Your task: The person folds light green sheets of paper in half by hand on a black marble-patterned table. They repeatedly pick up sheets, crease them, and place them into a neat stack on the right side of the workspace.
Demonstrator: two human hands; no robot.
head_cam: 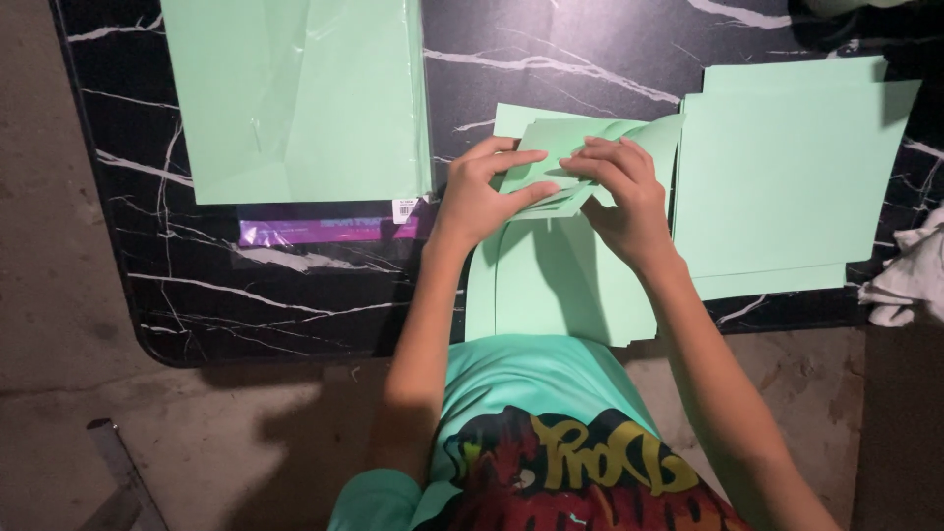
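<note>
Both my hands hold a folded piece of light green paper [551, 147] above a black marble-patterned table [246, 275]. My left hand [482, 192] grips its left side, fingers laid across the top. My right hand [619, 187] pinches the paper's right part, fingers curled over the fold. Under my hands lie more green sheets [551, 285] that hang over the table's near edge.
A plastic-wrapped pack of green paper [295, 98] with a purple strip lies at the back left. A stack of loose green sheets [787, 177] is at the right. A crumpled white cloth [910, 275] sits at the far right edge. Concrete floor lies below.
</note>
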